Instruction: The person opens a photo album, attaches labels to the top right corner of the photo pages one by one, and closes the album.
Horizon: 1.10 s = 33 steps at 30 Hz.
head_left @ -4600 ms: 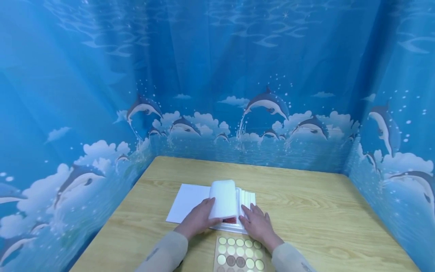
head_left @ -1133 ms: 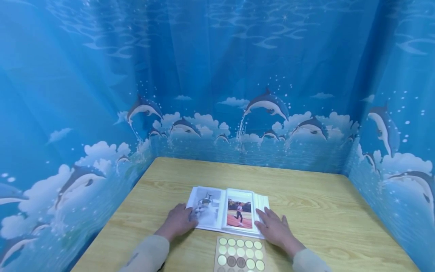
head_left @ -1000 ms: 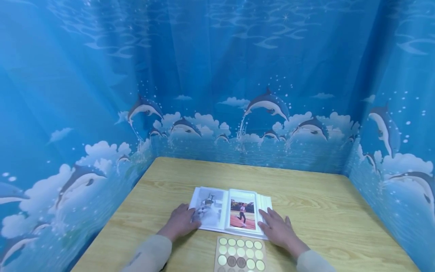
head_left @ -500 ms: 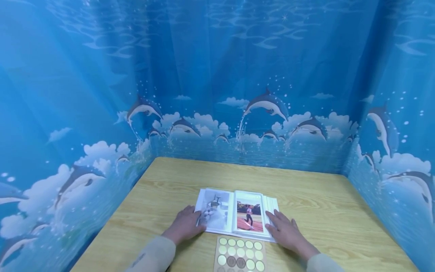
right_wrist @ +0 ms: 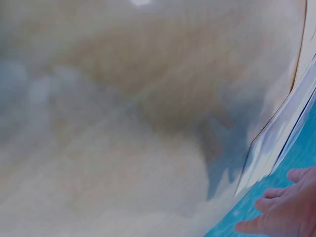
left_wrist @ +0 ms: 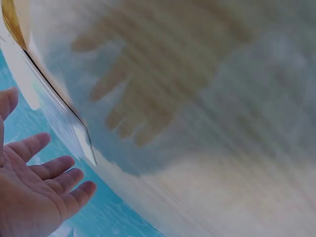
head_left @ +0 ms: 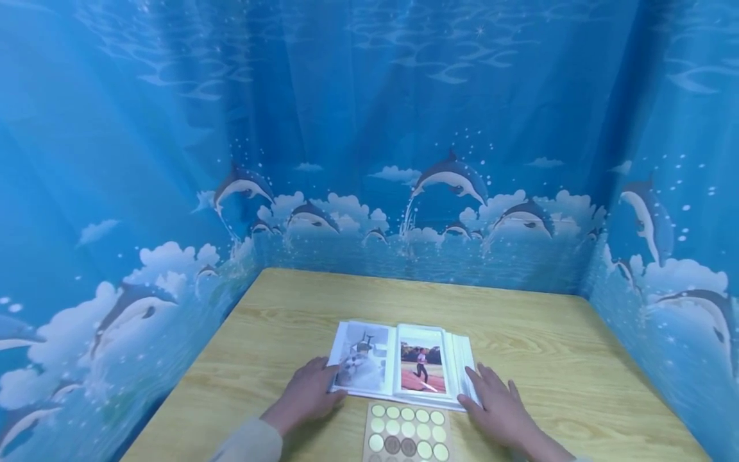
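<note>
A white photo album (head_left: 394,366) lies spread flat on the wooden table. Its left page carries a pale grey picture (head_left: 362,356); on the right side is a photo (head_left: 423,364) of a runner on a red track. My left hand (head_left: 308,390) is at the album's left edge, its fingers loosely extended. At the opposite edge is my right hand (head_left: 498,405), fingers spread and thumb near the lower right corner. The left wrist view shows relaxed fingers (left_wrist: 49,168) beside the album's edge. Neither hand curls round anything. Whether the fingertips touch the cover is hard to tell.
Just in front of the album lies a board (head_left: 407,431) with rows of round yellow and brown discs, cut off by the frame. The table (head_left: 554,359) extends behind and to both sides. A blue dolphin-print curtain (head_left: 369,128) encloses it.
Earlier my left hand was turning a page; it now lies flat, uncovering the two pictures. The album has slid right. Most recently my right hand has shifted slightly outward from its edge.
</note>
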{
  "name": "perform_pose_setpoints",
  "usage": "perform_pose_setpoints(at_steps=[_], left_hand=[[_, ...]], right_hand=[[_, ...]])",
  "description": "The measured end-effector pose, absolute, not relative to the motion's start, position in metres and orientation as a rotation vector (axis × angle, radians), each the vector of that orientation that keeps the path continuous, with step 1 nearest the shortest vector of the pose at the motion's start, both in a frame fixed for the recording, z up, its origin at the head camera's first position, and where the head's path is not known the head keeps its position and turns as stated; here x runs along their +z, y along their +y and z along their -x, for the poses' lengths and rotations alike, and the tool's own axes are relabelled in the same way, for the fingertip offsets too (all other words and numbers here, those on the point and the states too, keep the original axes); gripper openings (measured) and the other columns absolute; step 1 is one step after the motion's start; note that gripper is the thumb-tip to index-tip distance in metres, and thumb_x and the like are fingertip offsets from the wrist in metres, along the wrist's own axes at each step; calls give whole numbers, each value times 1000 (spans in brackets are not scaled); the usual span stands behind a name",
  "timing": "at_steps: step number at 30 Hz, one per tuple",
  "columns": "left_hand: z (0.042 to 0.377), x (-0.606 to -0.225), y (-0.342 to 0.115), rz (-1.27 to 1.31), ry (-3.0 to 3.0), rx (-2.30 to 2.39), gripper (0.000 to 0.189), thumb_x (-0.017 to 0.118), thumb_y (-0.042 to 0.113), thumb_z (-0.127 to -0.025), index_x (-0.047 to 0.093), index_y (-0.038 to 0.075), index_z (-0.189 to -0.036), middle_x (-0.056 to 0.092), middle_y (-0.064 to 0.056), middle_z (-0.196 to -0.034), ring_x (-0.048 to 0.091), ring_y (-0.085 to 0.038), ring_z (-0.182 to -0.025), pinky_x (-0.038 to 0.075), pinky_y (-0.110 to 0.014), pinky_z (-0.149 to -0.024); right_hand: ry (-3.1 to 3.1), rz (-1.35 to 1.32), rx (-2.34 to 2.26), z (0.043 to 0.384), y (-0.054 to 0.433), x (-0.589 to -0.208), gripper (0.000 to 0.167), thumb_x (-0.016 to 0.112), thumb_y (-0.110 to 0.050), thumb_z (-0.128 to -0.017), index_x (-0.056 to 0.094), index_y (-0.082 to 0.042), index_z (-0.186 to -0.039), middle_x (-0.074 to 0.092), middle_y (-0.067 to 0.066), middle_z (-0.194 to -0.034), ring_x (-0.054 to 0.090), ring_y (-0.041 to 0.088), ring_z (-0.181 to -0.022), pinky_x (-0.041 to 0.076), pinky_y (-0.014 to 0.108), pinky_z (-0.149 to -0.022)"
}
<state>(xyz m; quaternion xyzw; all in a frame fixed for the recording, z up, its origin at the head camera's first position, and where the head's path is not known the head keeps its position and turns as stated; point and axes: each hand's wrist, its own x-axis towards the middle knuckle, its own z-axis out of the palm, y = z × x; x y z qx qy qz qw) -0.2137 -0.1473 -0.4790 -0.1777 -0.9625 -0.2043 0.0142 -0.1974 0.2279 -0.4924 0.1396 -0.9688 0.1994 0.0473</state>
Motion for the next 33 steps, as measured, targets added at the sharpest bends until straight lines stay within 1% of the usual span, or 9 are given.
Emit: perform_pose_setpoints(at_steps=[7,11,16,18,20,23,26,29,33], left_hand=[[189,-483,-146,598,-2961,-650,57,69,39,-90,60,0,-131,53,-29,-135,50,-46,-124,41,-63,-101],[179,-482,-140,661,-2933,-611,56,69,41,-90,61,1,-128,56,-25,-133,54,-42,-121,46,-60,-98],[172,-484,-131,701,-2945,-578,55,68,45,-89,65,2,-124,58,-24,-130,56,-41,-118,48,-58,-96],[171,-488,-129,733,-2936,-545,54,69,45,-89,66,2,-121,60,-23,-125,58,-40,-114,50,-56,-93],[170,-492,-126,752,-2948,-536,53,69,45,-89,67,2,-120,61,-21,-122,59,-38,-112,52,-53,-91],[168,-496,-121,761,-2985,-538,52,69,46,-88,68,3,-118,62,-20,-121,59,-36,-110,52,-50,-92],[166,-498,-117,755,-3029,-560,51,67,47,-88,69,4,-115,60,-21,-124,57,-38,-113,50,-51,-95],[165,-499,-113,759,-3041,-570,50,67,47,-88,70,4,-113,59,-22,-127,56,-39,-117,48,-52,-97],[164,-501,-110,779,-3012,-558,45,67,45,-88,72,5,-109,60,-22,-126,56,-38,-117,48,-51,-97]], right_hand=[[-3007,-493,700,172,219,-498,62,57,-47,-97,53,-2,-140,41,30,-147,32,49,-138,13,78,-106],[-2953,-529,774,160,216,-509,59,59,-45,-97,56,0,-135,44,32,-144,35,52,-135,13,82,-101],[-2934,-542,722,151,215,-529,60,64,-46,-92,60,2,-127,48,33,-139,41,54,-129,19,84,-97],[-2952,-538,672,149,213,-536,59,65,-48,-90,62,1,-124,49,32,-138,44,53,-127,21,84,-96],[-2983,-516,657,148,210,-541,59,65,-50,-89,64,-1,-122,49,32,-138,44,52,-128,21,83,-98],[-3044,-472,625,148,204,-545,68,66,-59,-84,66,-2,-120,50,30,-139,44,50,-130,21,81,-100],[-3088,-427,611,148,198,-546,78,67,-67,-78,66,-1,-122,49,29,-141,42,49,-132,19,79,-103],[-3088,-406,626,148,195,-543,74,67,-61,-82,65,0,-123,47,30,-142,40,50,-132,17,79,-104],[-3075,-410,665,150,193,-539,62,67,-49,-87,65,2,-121,45,33,-141,38,52,-133,15,80,-103]])
